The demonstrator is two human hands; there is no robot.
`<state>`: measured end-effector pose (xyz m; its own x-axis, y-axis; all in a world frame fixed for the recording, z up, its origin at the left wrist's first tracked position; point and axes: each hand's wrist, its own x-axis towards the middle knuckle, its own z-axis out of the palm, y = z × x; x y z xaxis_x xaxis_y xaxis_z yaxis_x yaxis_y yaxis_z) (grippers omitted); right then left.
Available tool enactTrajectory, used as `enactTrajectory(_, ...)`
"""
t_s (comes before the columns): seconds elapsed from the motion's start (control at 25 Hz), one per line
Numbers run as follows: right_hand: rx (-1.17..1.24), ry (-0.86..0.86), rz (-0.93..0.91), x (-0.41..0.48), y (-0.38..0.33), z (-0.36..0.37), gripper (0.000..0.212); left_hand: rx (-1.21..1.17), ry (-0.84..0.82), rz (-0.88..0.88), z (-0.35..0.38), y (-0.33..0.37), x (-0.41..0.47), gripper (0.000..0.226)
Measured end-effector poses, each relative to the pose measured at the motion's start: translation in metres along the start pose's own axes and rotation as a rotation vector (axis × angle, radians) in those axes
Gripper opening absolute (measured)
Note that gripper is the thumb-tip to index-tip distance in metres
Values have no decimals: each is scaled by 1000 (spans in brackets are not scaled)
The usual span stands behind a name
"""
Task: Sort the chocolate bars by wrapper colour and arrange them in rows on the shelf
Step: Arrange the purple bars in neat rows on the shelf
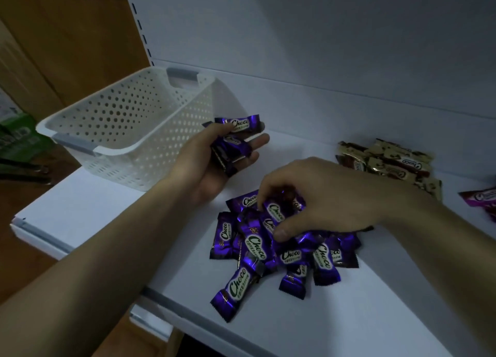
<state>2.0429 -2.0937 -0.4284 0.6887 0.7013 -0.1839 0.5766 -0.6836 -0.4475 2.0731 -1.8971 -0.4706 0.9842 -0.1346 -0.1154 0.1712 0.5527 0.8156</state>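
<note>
From the head view, a loose heap of purple foil-wrapped chocolate bars (pixel 279 246) lies near the front of the flat white shelf (pixel 362 303), the bars overlapping at all angles and not in any row. The right hand (pixel 322 198) rests on top of this heap, its thumb and fingers (pixel 281 232) narrowed around one purple bar at the upper part of the pile, which seems to be in the act of being picked out. The left hand (pixel 214 155) is held palm-up just behind the heap, its fingers curled loosely around a small bunch of the same purple bars (pixel 233 142), at least two. To the left, a white perforated plastic basket with grey handles (pixel 126 126) stands on the shelf, and no bars show inside it. Well apart at the right, a pile of beige and brown wrapped bars (pixel 389 163) lies near the back wall, and a magenta-wrapped bar (pixel 483 198) shows at the frame edge. Judging by this, the sorting by colour looks largely done, while the arranging into rows is not yet done for any colour.
</note>
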Motion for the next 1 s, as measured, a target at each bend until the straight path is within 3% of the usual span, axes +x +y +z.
enactTrajectory(0.2, 499, 251, 38, 8, 20, -4, 18, -23, 71, -19, -2, 6, 0, 17)
enactTrajectory(0.28, 601, 365, 76, 13, 25, -6, 23, 59, 111, -75, -3, 6, 2, 12)
enactTrajectory(0.36, 633, 465, 108, 17, 28, -10, 26, 193, 84, -137, -2, 5, 2, 21)
enactTrajectory(0.52, 697, 632, 176, 27, 24, -3, 18, 438, -147, -109, 8, -1, -8, 33)
enactTrajectory(0.64, 478, 733, 286, 31, 27, 4, 21, 440, -180, -35, 7, -5, -7, 19)
enactTrajectory(0.72, 328, 578, 358, 26, 32, 0, 23, 371, -88, -18, 3, -4, -3, 14)
enactTrajectory(0.84, 101, 144, 343, 18, 34, -3, 17, 235, -13, -43, -4, -1, 2, 27)
enactTrajectory(0.92, 111, 136, 307, 18, 32, -2, 8, 117, -13, -118, -7, 1, 4, 30)
enactTrajectory(1.0, 210, 256, 287, 19, 32, -4, 7, 62, -19, -189, -7, 1, 6, 24)
